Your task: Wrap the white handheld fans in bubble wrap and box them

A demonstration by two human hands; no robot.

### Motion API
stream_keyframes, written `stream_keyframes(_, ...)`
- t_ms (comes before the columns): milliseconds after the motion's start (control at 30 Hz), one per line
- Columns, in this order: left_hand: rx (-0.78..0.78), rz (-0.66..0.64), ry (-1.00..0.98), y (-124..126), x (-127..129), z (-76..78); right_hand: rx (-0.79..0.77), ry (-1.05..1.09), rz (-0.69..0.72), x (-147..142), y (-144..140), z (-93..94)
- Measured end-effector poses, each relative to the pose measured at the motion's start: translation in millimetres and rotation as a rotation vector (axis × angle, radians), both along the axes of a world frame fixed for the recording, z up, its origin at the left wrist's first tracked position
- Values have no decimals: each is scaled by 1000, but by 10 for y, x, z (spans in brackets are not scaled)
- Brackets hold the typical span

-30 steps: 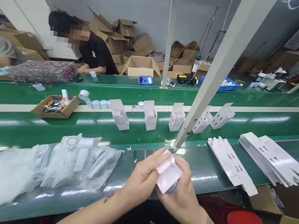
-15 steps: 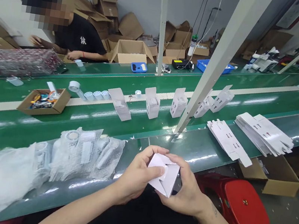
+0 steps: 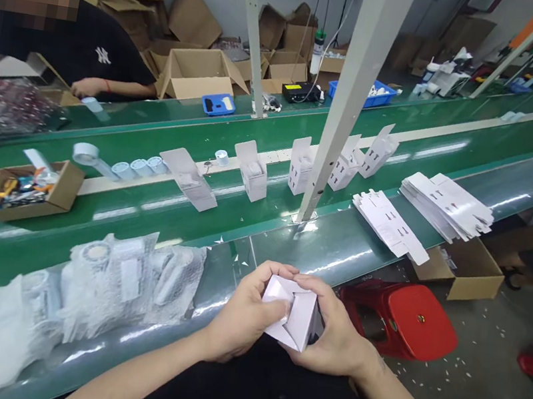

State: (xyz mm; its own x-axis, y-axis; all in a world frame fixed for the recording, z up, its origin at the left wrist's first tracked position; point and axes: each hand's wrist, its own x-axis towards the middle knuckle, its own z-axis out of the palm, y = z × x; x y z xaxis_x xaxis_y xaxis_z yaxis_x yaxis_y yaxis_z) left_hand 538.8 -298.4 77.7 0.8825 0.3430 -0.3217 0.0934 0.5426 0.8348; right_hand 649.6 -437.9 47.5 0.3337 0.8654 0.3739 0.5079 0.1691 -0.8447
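1. Far left, beyond the left hand, a small carton (image 3: 73, 193) gathers loose tools within its walls, apparently so they do not scatter over the belt (image 3: 272, 208).
2. Left of the hands, bubble-wrapped parts (image 3: 131, 272) lie along the tabletop (image 3: 279, 249); the wrap probably guards them against scuffs.
3. Past these, farther from the hands, round pale pieces (image 3: 140, 168) sit in a row.
4. Ahead of the hands, white boxes (image 3: 253, 174) stand with lids raised, seemingly so that their tops stay accessible.
5. The left hand (image 3: 245, 314) clasps the left side of a folded box (image 3: 301, 316), its thumb pressing on the flaps, likely to hold them down.
6. The right hand (image 3: 340, 338) grips the opposite side, seemingly steadying it; both hands are clamped on this box, close to the body.
7. Right of the hands, flat blanks (image 3: 388, 224) and a stack of blanks (image 3: 448, 204) lie unfolded, which probably saves room.
8. Below these, a red stool (image 3: 422, 322) stands on the floor.
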Motion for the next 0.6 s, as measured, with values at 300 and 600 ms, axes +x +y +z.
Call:
stream_keyframes(300,496,-518,17,203,266,-66,-35,253,9,388,-92,27)
stream_keyframes(600,623,-674,140,342,846,-273,45,825,109,963,117,-601)
